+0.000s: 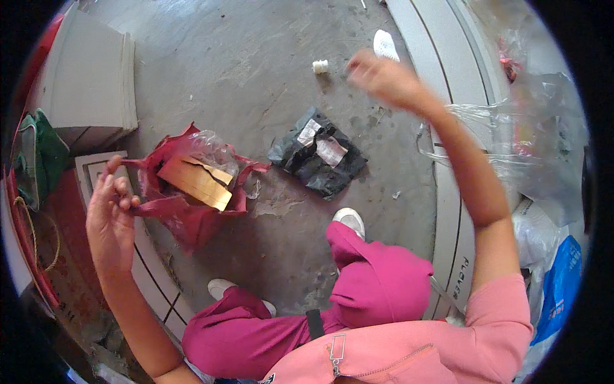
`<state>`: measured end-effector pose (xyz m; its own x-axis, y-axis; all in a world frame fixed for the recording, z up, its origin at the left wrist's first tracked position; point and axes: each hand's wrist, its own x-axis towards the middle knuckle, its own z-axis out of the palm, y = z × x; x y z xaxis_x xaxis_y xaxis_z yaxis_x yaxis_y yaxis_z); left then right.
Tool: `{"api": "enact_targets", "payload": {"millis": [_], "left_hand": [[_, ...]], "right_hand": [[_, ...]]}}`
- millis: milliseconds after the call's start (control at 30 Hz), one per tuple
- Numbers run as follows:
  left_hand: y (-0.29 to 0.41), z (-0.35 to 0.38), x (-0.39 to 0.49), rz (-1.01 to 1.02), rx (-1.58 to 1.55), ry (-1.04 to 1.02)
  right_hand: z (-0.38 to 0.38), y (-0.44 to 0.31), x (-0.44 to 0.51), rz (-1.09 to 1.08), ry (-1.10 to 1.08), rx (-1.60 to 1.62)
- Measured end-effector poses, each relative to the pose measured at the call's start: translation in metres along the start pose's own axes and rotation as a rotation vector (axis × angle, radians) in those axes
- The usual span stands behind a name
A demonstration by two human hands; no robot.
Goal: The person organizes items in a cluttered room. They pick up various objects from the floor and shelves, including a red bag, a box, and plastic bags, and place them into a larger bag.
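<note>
At the left, my left hand [112, 206] grips the handles of a red bag [192, 218] and keeps its mouth spread. Inside it are a torn piece of brown cardboard [199, 182] and crumpled clear plastic [211, 149]. My right hand [379, 79], blurred, is raised over the floor at the upper right, with no object visible in it. Close to its fingers is a small white cylindrical item [320, 66]. A white perforated piece [385, 45] shows just beyond the hand. Between the hands, a torn dark plastic mailer [319, 156] with pale labels lies on the concrete floor.
Long pale panels [448, 225] run along the right, with white strings [472, 113] across them. Clear plastic bags and a blue bag [559, 288] lie farther right. A pale boxy stack [88, 72] and a green cloth item [41, 158] stand at the left.
</note>
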<state>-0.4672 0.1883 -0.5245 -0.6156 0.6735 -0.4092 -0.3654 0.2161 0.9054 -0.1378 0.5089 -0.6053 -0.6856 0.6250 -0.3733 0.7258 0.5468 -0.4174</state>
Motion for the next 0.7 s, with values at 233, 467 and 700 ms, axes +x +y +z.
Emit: {"api": "enact_targets", "payload": {"millis": [233, 467, 700], "left_hand": [[0.046, -0.042, -0.027, 0.119, 0.189, 0.085], [0.114, -0.134, -0.053, 0.372, 0.275, 0.317], [0.174, -0.175, -0.062, 0.437, 0.594, 0.558]], "right_hand": [[0.230, -0.022, -0.007, 0.057, -0.203, -0.267], [0.245, 0.008, 0.010, -0.302, 0.317, -0.126], [0.260, -0.114, 0.047, -0.650, 0.362, 0.214]]}}
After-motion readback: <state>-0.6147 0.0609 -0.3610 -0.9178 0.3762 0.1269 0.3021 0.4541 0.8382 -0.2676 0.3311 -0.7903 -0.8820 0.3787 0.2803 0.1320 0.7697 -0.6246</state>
